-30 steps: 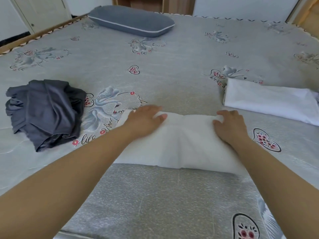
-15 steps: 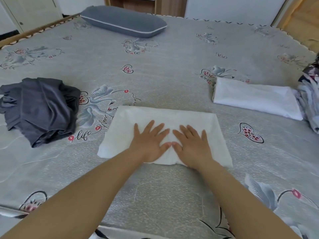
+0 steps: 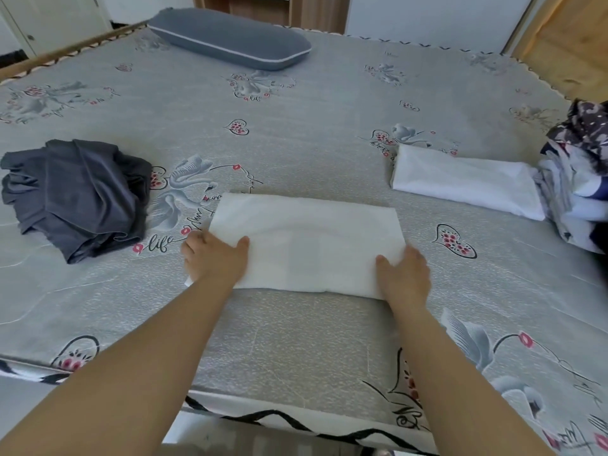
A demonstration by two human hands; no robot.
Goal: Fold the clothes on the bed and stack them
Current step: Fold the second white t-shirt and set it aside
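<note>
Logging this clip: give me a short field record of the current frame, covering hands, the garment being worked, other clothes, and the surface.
left hand: on the left end of the folded white garment, thumb on top
right hand: at the garment's right end, thumb on top
hand grip: blurred, cannot tell
stack so far: second folded white garment, far right, apart
unfolded: dark grey garment at left; patterned pile at right edge
surface: printed grey bed
other: grey pillow at far end

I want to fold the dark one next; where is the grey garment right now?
In the head view the grey garment lies crumpled on the left side of the bed, left of the white folded cloth and apart from it.
</note>
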